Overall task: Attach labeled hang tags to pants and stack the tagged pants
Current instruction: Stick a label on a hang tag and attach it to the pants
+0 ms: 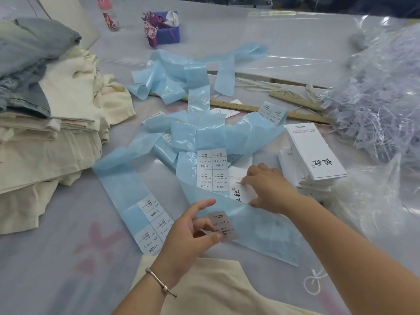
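My left hand [188, 235] pinches a peeled sticker label [223, 226] printed 1103#, held just above the table. My right hand [270, 187] pinches a white hang tag [238, 187] lying flat on the table. Blue backing strips [204, 133] run across the middle, some still carrying white labels [212, 170]. A stack of white hang tags [316, 153] stands to the right of my right hand. Cream pants [204, 289] lie at the near edge under my arms. A pile of folded cream and grey pants [45, 114] sits at the left.
A heap of clear plastic tag fasteners [375, 105] in a bag fills the right side. Wooden rulers [250, 108] lie behind the strips. A purple box [163, 28] and a bottle [109, 12] stand at the back.
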`<state>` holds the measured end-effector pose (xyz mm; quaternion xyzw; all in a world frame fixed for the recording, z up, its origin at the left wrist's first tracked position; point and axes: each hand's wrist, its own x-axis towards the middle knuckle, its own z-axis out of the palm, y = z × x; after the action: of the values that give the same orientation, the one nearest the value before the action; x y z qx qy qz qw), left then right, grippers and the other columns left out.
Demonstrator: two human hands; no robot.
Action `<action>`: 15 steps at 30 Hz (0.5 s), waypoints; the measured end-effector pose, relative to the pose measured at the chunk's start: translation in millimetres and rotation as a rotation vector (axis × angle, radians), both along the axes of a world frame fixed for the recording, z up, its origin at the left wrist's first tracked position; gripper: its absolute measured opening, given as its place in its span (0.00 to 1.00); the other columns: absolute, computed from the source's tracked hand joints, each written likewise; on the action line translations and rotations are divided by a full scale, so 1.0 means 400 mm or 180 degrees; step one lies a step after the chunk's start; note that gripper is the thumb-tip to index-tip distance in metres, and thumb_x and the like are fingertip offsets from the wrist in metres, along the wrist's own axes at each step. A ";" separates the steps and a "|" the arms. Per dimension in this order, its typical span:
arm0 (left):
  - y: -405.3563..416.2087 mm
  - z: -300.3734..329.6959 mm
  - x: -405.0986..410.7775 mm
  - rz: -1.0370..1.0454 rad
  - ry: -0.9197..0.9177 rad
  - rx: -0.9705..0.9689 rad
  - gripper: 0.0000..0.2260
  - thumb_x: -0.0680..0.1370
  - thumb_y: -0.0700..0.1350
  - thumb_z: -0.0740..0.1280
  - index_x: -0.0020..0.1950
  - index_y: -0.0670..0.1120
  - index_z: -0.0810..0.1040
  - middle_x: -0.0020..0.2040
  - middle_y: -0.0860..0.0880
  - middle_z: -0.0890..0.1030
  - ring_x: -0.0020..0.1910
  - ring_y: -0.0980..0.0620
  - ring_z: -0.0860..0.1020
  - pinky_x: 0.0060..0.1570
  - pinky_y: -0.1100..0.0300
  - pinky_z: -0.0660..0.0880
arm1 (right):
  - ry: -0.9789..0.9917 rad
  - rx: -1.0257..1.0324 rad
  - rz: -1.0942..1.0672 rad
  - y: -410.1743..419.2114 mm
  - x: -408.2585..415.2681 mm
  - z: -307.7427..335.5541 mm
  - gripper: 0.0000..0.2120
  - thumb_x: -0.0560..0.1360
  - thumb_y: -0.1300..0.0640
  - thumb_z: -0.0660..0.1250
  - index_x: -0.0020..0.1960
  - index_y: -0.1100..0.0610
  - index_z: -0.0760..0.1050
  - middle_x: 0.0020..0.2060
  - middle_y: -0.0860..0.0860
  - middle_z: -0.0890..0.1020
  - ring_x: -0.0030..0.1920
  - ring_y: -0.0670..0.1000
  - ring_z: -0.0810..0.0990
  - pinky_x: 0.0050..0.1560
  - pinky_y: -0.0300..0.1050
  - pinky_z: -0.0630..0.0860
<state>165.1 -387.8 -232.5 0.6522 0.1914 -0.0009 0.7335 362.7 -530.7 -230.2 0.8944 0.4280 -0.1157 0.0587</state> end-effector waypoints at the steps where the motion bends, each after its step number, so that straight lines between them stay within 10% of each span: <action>1: -0.001 -0.002 0.003 -0.0022 -0.0005 -0.0021 0.27 0.66 0.42 0.74 0.63 0.57 0.76 0.34 0.50 0.79 0.39 0.50 0.74 0.46 0.61 0.73 | -0.0045 -0.0022 0.0046 -0.001 -0.001 0.003 0.24 0.71 0.47 0.69 0.65 0.51 0.73 0.61 0.50 0.71 0.63 0.54 0.67 0.59 0.51 0.67; 15: -0.009 -0.008 -0.008 -0.0038 -0.0022 -0.0092 0.24 0.66 0.43 0.75 0.59 0.60 0.78 0.35 0.50 0.79 0.39 0.52 0.75 0.44 0.63 0.74 | -0.0170 0.0182 -0.0023 -0.020 -0.033 -0.002 0.23 0.73 0.47 0.69 0.65 0.53 0.71 0.59 0.51 0.70 0.60 0.54 0.67 0.56 0.49 0.69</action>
<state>161.7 -391.6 -235.9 0.6426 0.1850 -0.0058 0.7435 349.6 -538.7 -230.8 0.9000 0.4262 -0.0797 0.0442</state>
